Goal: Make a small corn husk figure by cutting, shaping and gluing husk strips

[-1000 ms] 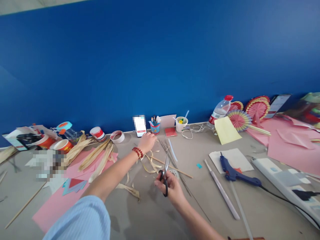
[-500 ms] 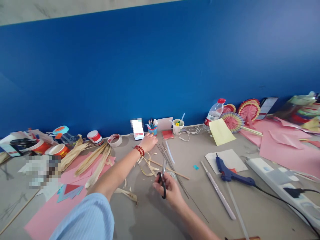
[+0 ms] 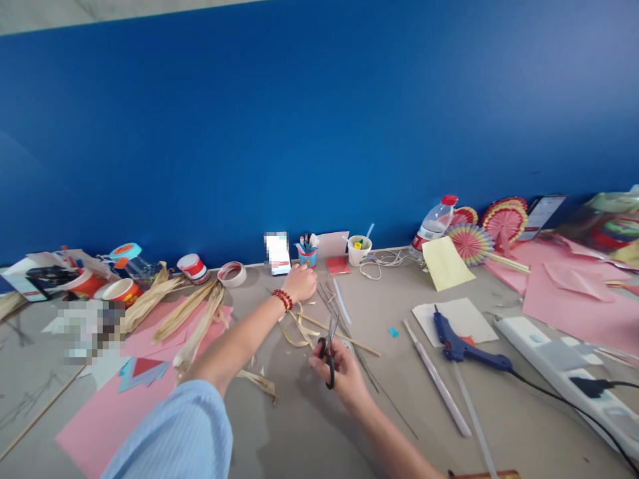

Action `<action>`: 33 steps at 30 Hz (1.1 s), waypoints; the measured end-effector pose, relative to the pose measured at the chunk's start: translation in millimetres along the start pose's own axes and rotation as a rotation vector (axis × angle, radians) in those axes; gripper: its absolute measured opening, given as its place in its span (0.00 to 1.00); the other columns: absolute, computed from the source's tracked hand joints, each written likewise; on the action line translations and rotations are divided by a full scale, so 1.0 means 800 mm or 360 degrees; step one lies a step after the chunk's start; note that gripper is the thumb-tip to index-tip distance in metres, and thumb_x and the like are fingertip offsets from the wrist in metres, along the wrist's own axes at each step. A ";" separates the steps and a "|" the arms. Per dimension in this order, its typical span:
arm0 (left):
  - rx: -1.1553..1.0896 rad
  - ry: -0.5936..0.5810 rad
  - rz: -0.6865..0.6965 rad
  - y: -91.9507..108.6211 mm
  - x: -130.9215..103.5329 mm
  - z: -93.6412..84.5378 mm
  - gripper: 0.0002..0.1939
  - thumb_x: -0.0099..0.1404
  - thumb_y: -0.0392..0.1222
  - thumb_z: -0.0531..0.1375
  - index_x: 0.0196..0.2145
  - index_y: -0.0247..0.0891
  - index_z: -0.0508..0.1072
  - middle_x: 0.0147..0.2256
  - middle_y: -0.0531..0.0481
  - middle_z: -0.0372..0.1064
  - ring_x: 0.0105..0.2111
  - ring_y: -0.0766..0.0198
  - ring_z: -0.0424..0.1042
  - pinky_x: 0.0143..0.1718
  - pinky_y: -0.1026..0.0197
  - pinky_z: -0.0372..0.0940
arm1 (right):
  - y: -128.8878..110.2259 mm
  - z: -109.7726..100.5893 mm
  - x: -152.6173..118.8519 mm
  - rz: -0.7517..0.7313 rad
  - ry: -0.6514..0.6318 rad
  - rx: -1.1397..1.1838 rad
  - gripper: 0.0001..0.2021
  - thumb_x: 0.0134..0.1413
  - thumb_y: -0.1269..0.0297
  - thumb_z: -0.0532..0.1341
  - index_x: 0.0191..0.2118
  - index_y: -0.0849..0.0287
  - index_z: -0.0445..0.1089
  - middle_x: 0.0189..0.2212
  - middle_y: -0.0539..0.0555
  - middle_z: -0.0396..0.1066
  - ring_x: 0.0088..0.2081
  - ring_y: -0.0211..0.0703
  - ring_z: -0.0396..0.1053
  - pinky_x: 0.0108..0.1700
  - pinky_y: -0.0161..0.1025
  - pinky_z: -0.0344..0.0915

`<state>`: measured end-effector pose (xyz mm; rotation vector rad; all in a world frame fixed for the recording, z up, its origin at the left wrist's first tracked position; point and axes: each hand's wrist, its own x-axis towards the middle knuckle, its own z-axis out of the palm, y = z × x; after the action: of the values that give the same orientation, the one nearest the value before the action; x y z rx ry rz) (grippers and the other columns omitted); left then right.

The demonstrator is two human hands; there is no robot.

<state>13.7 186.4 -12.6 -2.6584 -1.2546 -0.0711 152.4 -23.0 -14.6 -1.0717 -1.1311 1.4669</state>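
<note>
My left hand (image 3: 301,283), with a red beaded bracelet (image 3: 283,299) on its wrist, reaches to the back of the table. It is just in front of a blue cup of pens and brushes (image 3: 307,257). Its fingers bend down on the far side, so whatever they touch is hidden. Nearer to me, my right hand (image 3: 344,376) is closed round the black handles of a pair of scissors (image 3: 329,352), blades pointing up and away. Dried husk strips (image 3: 295,332), a thin wooden stick (image 3: 367,347) and thin wires (image 3: 372,376) lie around and under the blades.
A blue glue gun (image 3: 456,347) lies on white paper at right, beside a white knife-like tool (image 3: 439,382) and a power strip (image 3: 554,356). Pink sheets (image 3: 579,299), paper fans (image 3: 469,243) and a bottle (image 3: 433,226) stand beyond. Husks (image 3: 184,309) and a tape roll (image 3: 232,274) are left.
The view has shifted slightly, moving the table things a little in the picture. My left hand stays by the pen cup; my right hand keeps hold of the scissors.
</note>
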 end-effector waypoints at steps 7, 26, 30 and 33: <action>-0.0100 -0.0008 -0.0048 0.011 0.003 0.000 0.11 0.67 0.32 0.52 0.37 0.33 0.76 0.38 0.37 0.74 0.44 0.51 0.70 0.47 0.48 0.56 | -0.001 0.000 0.000 0.0008 0.0002 -0.0008 0.13 0.43 0.57 0.69 0.30 0.59 0.68 0.25 0.49 0.67 0.28 0.40 0.63 0.32 0.35 0.59; -0.0477 0.0002 -0.0498 -0.014 -0.016 -0.009 0.10 0.70 0.38 0.53 0.39 0.39 0.76 0.40 0.47 0.76 0.42 0.58 0.74 0.43 0.57 0.66 | 0.004 -0.001 0.002 0.0004 -0.0034 0.0003 0.15 0.43 0.56 0.71 0.30 0.58 0.69 0.25 0.48 0.67 0.27 0.39 0.63 0.31 0.34 0.60; -0.0473 -0.0110 -0.0463 -0.008 -0.004 -0.002 0.12 0.69 0.43 0.59 0.47 0.37 0.73 0.47 0.44 0.73 0.46 0.56 0.73 0.47 0.50 0.69 | 0.003 -0.001 0.000 0.0009 -0.0017 -0.0017 0.16 0.43 0.54 0.71 0.30 0.58 0.69 0.25 0.49 0.68 0.27 0.40 0.64 0.31 0.35 0.61; -0.0447 -0.0161 -0.0469 -0.004 0.003 0.002 0.19 0.69 0.45 0.59 0.54 0.36 0.68 0.53 0.42 0.68 0.47 0.55 0.72 0.46 0.47 0.71 | 0.006 -0.002 0.002 -0.0014 0.0007 -0.0016 0.16 0.43 0.53 0.71 0.31 0.58 0.68 0.25 0.49 0.68 0.28 0.40 0.64 0.31 0.35 0.61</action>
<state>12.9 190.7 -13.0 -2.7070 -1.7826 -0.1701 152.5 -21.4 -19.5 -1.0750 -1.1400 1.4526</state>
